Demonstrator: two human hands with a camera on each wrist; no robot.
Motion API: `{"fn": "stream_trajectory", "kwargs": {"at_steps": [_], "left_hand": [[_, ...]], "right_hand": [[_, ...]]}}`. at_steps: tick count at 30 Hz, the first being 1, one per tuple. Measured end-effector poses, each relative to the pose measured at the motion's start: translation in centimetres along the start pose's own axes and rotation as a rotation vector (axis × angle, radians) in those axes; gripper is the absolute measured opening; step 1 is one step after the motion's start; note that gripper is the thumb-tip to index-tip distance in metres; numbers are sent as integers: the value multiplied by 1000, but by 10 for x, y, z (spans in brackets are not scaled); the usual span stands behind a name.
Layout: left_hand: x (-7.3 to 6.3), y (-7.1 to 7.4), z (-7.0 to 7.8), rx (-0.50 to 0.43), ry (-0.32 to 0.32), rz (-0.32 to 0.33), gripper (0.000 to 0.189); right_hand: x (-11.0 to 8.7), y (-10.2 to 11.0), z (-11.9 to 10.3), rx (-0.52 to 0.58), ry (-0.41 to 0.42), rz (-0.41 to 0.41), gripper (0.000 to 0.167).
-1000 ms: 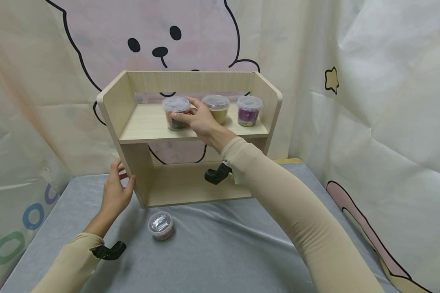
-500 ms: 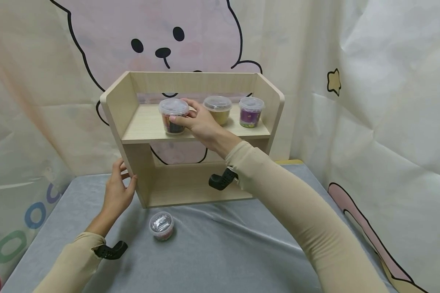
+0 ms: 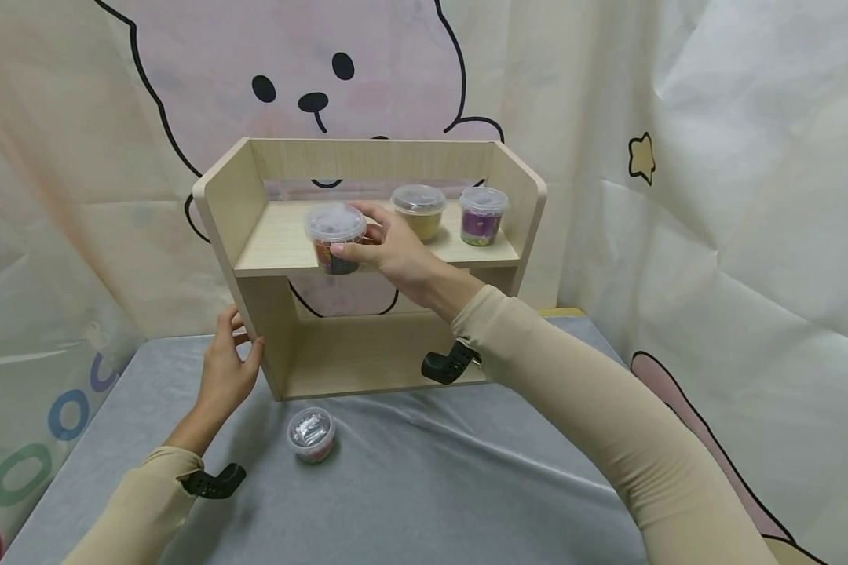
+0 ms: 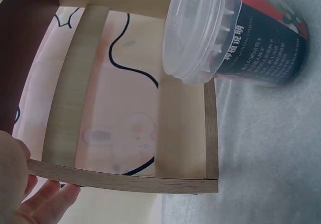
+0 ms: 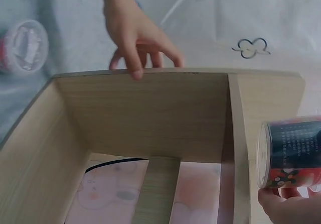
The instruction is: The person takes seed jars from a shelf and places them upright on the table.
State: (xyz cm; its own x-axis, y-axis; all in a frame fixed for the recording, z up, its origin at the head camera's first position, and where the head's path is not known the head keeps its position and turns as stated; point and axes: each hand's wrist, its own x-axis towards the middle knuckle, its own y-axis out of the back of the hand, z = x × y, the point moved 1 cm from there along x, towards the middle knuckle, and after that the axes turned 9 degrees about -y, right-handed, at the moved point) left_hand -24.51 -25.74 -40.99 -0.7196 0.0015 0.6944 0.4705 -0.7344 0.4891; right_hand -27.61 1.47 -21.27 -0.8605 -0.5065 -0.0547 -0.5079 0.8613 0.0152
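My right hand (image 3: pixel 403 249) grips a clear-lidded plastic cup (image 3: pixel 334 255) with a red and dark label, at the front edge of the wooden shelf's upper board. In the right wrist view, fingers support this cup (image 5: pixel 296 151). My left hand (image 3: pixel 228 370) holds the left side panel of the small wooden shelf (image 3: pixel 275 337), thumb on one face and fingers on the other; the left wrist view shows the fingers (image 4: pixel 52 201) around the panel's edge. A third of the way in from the left, another lidded cup (image 3: pixel 311 435) stands on the table before the shelf.
Two more lidded cups stand on the upper board: a yellowish one (image 3: pixel 422 216) and a purple-labelled one (image 3: pixel 482 218) near the right panel. Grey-blue cloth covers the table (image 3: pixel 424 486). A printed curtain (image 3: pixel 396 63) hangs close behind the shelf.
Over the last second, my right hand has drawn the cup left and toward me, from standing on the upper board to its front edge. My left hand keeps its place on the panel.
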Motion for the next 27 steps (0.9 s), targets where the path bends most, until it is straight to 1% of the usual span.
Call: {"fn": "stream_trajectory", "kwargs": {"at_steps": [7, 16, 19, 27], "left_hand": [[0, 0, -1, 7, 4, -8, 64], [1, 2, 0, 6, -3, -13, 64], [1, 2, 0, 5, -7, -19, 65], [1, 1, 0, -1, 0, -13, 65]], "right_hand": [[-14, -1, 9, -7, -1, -61, 72], [-26, 5, 21, -68, 3, -82, 71], [-30, 8, 28, -70, 4, -95, 71], [-37, 12, 50, -76, -3, -95, 73]]}}
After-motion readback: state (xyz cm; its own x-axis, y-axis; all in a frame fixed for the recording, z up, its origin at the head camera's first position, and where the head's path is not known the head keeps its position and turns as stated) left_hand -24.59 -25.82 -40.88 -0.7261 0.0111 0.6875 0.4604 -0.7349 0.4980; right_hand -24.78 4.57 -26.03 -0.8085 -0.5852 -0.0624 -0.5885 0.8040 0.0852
